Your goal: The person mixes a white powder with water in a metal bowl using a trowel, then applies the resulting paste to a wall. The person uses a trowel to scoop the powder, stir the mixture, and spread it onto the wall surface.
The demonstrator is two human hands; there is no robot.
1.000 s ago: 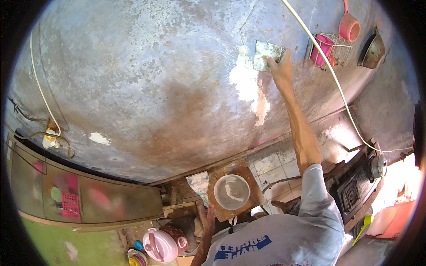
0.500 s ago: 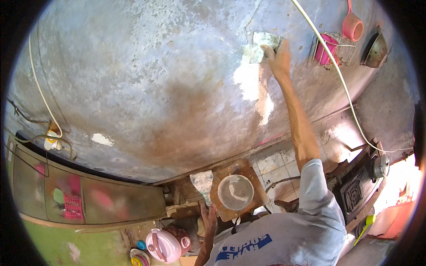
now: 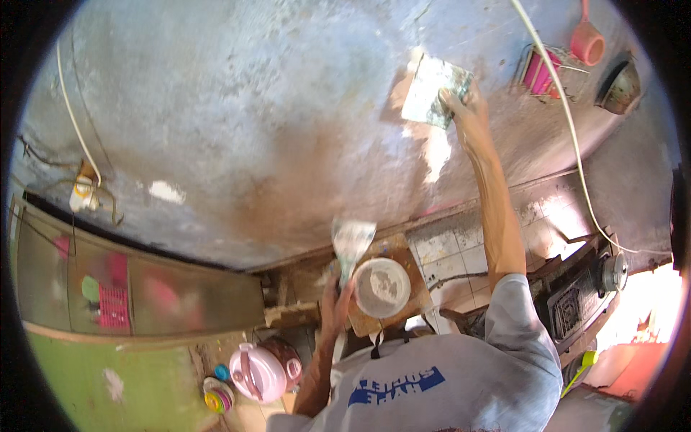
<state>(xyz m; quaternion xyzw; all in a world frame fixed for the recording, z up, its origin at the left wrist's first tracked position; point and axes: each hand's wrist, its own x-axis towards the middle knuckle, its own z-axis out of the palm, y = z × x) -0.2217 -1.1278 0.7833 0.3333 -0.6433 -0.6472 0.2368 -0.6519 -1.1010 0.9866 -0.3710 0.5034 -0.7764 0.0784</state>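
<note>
High on the blue, stained wall (image 3: 237, 93), my right hand (image 3: 464, 108) grips a flat, filler-smeared spreader (image 3: 428, 90) by its right side. The spreader's plate covers part of a patch, and white filler (image 3: 435, 157) shows below it. My left hand (image 3: 337, 306) is closed round the handle of a putty knife (image 3: 353, 241), its broad whitish blade pointing up toward the wall. Just right of that hand, a round tub (image 3: 362, 275) holds pale paste (image 3: 387, 289). The tub stands on a worn wooden board (image 3: 419, 281).
A white hose (image 3: 565, 101) hangs down the wall at right, near a wire rack (image 3: 576, 72), a pink dipper (image 3: 587, 49) and a wok (image 3: 620, 90). Below right is a stove (image 3: 576, 306). A glass-fronted cabinet (image 3: 194, 291) and pink rice cooker (image 3: 259, 374) occupy the lower left.
My right hand's spreader has shifted slightly down and tilted, showing more of its whitened face. My left hand has raised the putty knife up and to the right, beside the tub.
</note>
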